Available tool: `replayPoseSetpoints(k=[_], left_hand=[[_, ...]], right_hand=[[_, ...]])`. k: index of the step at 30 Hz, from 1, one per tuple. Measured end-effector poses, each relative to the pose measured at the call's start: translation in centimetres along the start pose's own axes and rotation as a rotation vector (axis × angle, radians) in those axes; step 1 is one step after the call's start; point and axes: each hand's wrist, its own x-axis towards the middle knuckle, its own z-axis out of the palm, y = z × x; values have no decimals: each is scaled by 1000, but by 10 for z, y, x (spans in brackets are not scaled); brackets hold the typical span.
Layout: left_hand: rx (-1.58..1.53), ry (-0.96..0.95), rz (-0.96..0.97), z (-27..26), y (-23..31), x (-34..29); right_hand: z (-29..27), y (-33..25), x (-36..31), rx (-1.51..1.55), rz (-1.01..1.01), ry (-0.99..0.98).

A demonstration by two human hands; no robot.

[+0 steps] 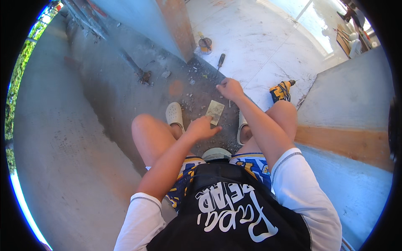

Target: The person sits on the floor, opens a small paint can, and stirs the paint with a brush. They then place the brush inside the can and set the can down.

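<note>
A small pale rectangular piece (215, 110), smudged with grey, lies between my feet on the gritty floor. At its near-left corner is my left hand (202, 127), palm down, with the thumb apart from the fingers; the fingertips seem to touch the piece, without a clear grip. My right hand (230, 89) is farther off to the right, its thumb and fingers pinched together. What they pinch, if anything, is too small to make out. Just beyond it lies a screwdriver (221, 60) with a dark handle, its thin shaft pointing back toward me.
A yellow-and-black corded drill (281, 91) lies beside my right knee. By the wall corner (180, 33) stands a round clear container (205, 45) with something yellow. Rubble (166, 74) and a rusty pipe (133, 65) are at left. My feet wear pale clogs (174, 114).
</note>
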Motion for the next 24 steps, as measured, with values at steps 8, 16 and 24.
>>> replayPoseSetpoints(k=[8, 16, 24], left_hand=[[123, -253, 82, -4, 20, -16], [-62, -103, 13, -5, 12, -25], [-95, -226, -36, -6, 9, -27]], right_hand=[[30, -16, 133, -236, -26, 77], [56, -54, 248, -324, -55, 196], [66, -31, 296, -188, -95, 96]])
